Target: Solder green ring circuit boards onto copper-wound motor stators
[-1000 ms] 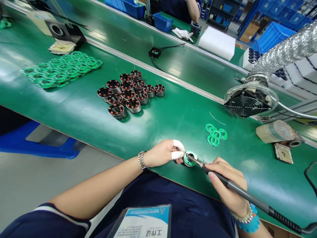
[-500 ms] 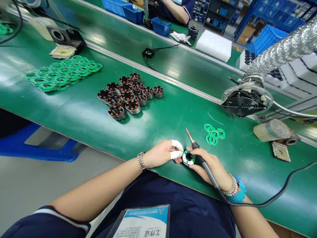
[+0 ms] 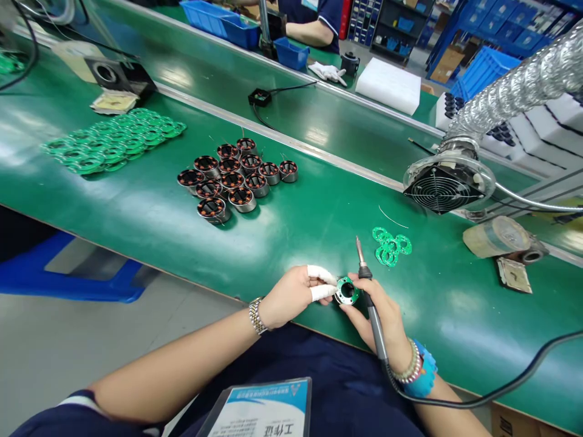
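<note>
A green ring-shaped circuit board (image 3: pixel 341 295) sits on a round motor stator, close to the bench's front edge. My left hand (image 3: pixel 291 298), with white covers on thumb and index finger, pinches its left side. On the other side, the fingers of my right hand (image 3: pixel 385 315) grip the ring. That same hand also holds a soldering iron (image 3: pixel 376 328), whose tip points up and away from the board. Most of the stator beneath the board is hidden by the board and fingers.
Copper-wound stators (image 3: pixel 242 199) stand grouped at mid-bench. Stacked green ring boards (image 3: pixel 122 142) lie left; several loose ring boards (image 3: pixel 390 247) lie beyond my right hand. A fume fan (image 3: pixel 444 189) hangs at right, near a soldering-iron stand (image 3: pixel 532 252). A co-worker's arm (image 3: pixel 314 33) shows across the line.
The soldering iron has swung more upright, its tip moving right. The board's face has turned slightly between my fingers, and my right hand has shifted a little left. Both hands keep their hold.
</note>
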`<state>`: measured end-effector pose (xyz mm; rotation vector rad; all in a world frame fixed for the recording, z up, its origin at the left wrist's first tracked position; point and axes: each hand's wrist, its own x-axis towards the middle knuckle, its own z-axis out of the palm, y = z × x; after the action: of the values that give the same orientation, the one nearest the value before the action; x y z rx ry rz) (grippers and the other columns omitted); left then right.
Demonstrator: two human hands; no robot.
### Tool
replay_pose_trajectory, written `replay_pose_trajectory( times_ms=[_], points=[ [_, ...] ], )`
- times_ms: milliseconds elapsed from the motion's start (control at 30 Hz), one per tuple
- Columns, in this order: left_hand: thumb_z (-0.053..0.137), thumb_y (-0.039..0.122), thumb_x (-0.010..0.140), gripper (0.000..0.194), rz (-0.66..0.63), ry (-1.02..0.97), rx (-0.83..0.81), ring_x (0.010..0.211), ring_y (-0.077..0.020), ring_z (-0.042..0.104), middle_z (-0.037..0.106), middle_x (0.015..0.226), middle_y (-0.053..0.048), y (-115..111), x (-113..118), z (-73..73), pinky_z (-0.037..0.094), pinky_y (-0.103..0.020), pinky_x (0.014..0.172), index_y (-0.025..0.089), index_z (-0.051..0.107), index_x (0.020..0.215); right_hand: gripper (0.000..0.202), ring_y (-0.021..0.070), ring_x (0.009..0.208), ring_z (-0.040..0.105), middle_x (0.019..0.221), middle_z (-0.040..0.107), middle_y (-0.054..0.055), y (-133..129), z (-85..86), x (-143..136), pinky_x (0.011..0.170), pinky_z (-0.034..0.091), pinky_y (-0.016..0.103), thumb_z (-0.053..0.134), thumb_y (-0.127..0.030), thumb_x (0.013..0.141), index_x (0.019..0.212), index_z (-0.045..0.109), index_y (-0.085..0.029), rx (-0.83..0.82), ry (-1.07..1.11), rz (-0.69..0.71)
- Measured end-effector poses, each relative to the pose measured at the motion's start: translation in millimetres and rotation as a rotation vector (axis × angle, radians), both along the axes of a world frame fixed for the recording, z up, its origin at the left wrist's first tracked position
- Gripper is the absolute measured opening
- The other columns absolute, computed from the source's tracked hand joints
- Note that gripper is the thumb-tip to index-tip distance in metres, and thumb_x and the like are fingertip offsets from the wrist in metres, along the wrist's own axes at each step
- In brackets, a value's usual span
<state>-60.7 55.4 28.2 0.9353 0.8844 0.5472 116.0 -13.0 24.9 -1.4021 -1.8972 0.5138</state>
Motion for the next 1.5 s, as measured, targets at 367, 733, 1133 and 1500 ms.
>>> replay_pose_trajectory(
  times_ms=[367,733,1133,1500],
  points=[
    [0.055,0.022,0.08,0.012,0.061,0.259,0.573,0.076,-0.0156,0.057,0.062,0.082,-0.004,-15,6,-0.1,0.045,-0.028,0.072,0.016,0.065,0.082,0.039,0.0231,0.106,0.057,0.114,0.059,0.012,-2,2.2,-5,0.088,0.05,0.039,0.061,-0.016,0.078,0.113,0.046,-0.02,0.047,-0.008,-0.046],
    [0.056,0.021,0.077,0.009,-0.196,0.276,0.585,0.063,-0.0116,0.049,0.053,0.07,0.0,5,2,7.0,0.04,-0.023,0.061,0.014,0.061,0.072,0.028,0.0224,0.09,0.054,0.083,0.062,0.005,23,20.3,-9,0.079,0.048,0.04,0.052,-0.004,0.077,0.099,0.056,-0.022,0.22,-0.078,0.083],
    [0.062,0.026,0.072,0.016,-0.146,-0.021,0.118,0.064,-0.0116,0.056,0.059,0.065,-0.001,3,-2,-1.6,0.045,-0.026,0.067,0.012,0.055,0.073,0.024,0.0218,0.091,0.054,0.09,0.06,0.007,12,24.1,-15,0.078,0.048,0.038,0.053,-0.008,0.079,0.099,0.055,-0.021,0.117,0.03,-0.01],
    [0.065,0.028,0.07,0.019,-0.209,0.036,0.052,0.06,-0.0127,0.059,0.063,0.064,-0.003,10,-3,-2.8,0.047,-0.028,0.066,0.011,0.059,0.073,0.033,0.017,0.07,0.054,0.076,0.061,0.004,-13,41.4,16,0.065,0.045,0.033,0.056,-0.01,0.079,0.109,0.059,-0.021,0.068,0.242,-0.012]
  ],
)
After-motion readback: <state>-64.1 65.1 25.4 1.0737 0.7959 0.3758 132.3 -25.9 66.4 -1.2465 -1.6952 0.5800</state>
